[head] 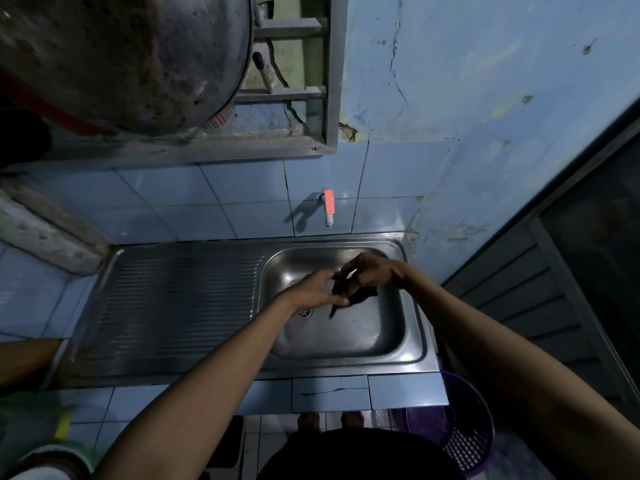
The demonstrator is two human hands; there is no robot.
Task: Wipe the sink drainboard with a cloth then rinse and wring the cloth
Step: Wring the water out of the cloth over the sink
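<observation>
Cloth [341, 295]: small, dark, bunched; held over the sink basin [381, 337], at about 2 o'clock from the drain [304, 312]. Left hand [317, 289] and right hand [367, 271] close together, both gripping it, a limp tail hanging down. Tap [328, 206] at 12 o'clock on the wall; no water stream visible. Drainboard [180, 299] lies at 9 o'clock.

Judgement: light, soft, probably wet and slick. Best held at opposite ends, fists tight, for twisting.
</observation>
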